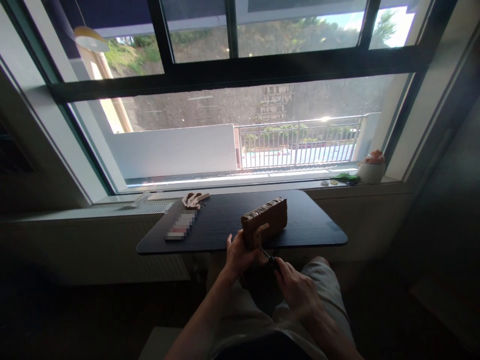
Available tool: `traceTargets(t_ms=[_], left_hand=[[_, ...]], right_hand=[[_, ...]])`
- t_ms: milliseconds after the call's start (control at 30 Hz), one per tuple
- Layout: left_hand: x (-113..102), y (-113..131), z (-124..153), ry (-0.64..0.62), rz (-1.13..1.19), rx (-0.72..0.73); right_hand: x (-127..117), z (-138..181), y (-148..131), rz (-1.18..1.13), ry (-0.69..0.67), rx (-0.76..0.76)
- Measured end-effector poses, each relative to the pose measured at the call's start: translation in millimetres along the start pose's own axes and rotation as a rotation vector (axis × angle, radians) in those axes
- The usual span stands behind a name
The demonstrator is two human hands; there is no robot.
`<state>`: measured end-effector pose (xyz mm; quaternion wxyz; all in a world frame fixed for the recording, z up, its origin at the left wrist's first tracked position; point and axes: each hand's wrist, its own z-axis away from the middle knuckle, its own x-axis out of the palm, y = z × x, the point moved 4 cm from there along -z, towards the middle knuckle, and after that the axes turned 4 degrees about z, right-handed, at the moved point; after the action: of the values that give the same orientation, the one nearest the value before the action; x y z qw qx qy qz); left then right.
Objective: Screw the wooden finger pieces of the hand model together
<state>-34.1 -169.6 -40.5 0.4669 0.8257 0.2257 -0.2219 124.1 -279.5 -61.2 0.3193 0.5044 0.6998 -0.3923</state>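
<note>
A brown box-shaped block [272, 218] with a pale patterned strip along its upper side stands tilted at the near edge of the dark table. My left hand [238, 256] is wrapped round its near end, where a small light-brown wooden piece [261, 231] lies against it. In my right hand [298, 286] is a screwdriver [273, 260] with a dark handle, its shaft pointing up and left. The tip meets the near end by the wooden piece; the exact contact point is too small to make out. Part of my left fingers is hidden behind the block.
On the dark table [221, 230], several wooden pieces [194, 201] with small dark bits beside them lie at the back left. A phone-like flat object [181, 226], blurred out, lies nearer. A radiator [112, 245] and the window sill adjoin the table; a white pot [371, 172] stands on the sill.
</note>
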Motion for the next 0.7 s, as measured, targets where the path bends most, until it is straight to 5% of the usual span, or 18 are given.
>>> traceTargets(t_ms=[333, 533, 700], left_hand=[[1, -2, 0, -0.017, -0.004, 0.002], [2, 2, -2, -0.018, -0.048, -0.022], [2, 2, -2, 0.007, -0.084, -0.044]], right_hand=[[7, -3, 7, -0.381, -0.138, 0.226], [-7, -5, -3, -0.253, 0.012, 0.062], [-5, -5, -9, -0.086, -0.008, -0.028]])
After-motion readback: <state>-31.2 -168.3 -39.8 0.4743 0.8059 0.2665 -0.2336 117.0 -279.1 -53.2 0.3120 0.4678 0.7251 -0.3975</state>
